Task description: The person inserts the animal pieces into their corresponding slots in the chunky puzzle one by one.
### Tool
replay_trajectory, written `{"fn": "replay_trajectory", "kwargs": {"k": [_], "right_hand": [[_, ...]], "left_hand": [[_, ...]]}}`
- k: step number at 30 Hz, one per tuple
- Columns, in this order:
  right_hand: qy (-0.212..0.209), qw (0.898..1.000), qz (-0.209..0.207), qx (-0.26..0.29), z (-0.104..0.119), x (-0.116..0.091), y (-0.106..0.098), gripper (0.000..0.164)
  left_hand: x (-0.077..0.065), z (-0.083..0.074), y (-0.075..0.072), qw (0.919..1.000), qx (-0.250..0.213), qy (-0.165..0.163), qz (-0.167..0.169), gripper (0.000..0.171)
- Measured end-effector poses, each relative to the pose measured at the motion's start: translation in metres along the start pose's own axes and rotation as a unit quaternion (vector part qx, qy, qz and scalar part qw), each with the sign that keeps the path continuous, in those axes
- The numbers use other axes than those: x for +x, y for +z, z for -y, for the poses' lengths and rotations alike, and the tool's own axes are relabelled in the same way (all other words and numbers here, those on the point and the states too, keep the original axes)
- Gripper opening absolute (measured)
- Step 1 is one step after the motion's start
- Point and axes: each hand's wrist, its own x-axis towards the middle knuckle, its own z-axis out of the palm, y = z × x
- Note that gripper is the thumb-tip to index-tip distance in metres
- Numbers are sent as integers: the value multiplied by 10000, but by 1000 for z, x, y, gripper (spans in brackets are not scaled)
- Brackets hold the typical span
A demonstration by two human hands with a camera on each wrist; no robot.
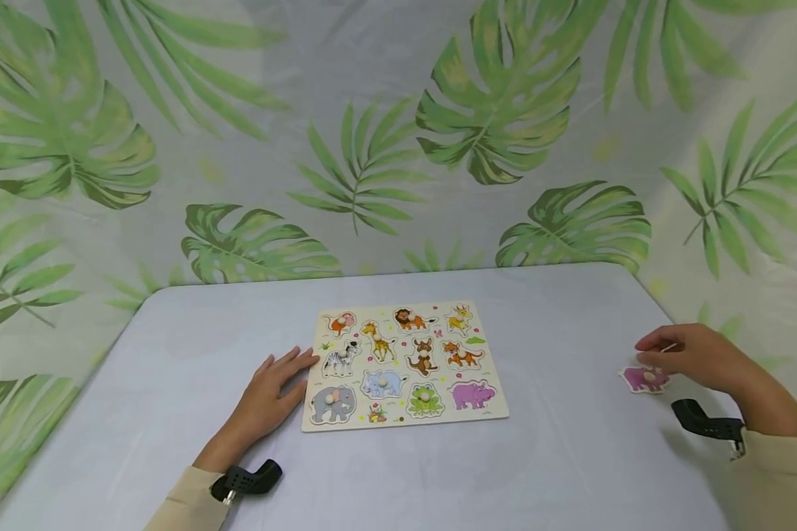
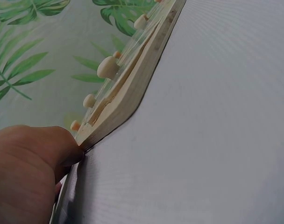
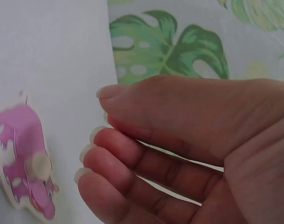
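Note:
A wooden animal peg puzzle board (image 1: 465,415) lies flat on the table. My left hand (image 1: 272,394) touches its left edge with fairly straight fingers; in the left wrist view, the thumb (image 2: 62,144) meets the board's corner and round knobs (image 2: 108,67) stick up from the pieces. To the right, a purple hippo piece (image 1: 657,380) with a pale knob rests on the table. My right hand (image 1: 711,361) hovers just beside that piece, fingers loosely bent. The right wrist view shows a gap between its fingertips (image 3: 104,154) and the hippo, with nothing held.
The white table (image 1: 558,457) runs back to a leaf-print cloth (image 1: 372,133). On the board, a purple hippo picture (image 1: 471,397) shows without a knob at lower right. Other animals, such as the frog (image 1: 426,407) and elephant (image 1: 345,405), sit in the board.

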Motion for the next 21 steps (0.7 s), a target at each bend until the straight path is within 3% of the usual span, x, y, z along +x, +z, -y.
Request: {"fn": "replay_trajectory", "kwargs": {"k": [9,21], "right_hand": [[172,9982,372,442,-9,0,4,28],[625,9949,696,385,-15,-2,9,30]], "left_hand": [[-2,2,-3,10000,-31,-27,-4,41],[0,1,0,9999,-83,61,-34,42]]}}
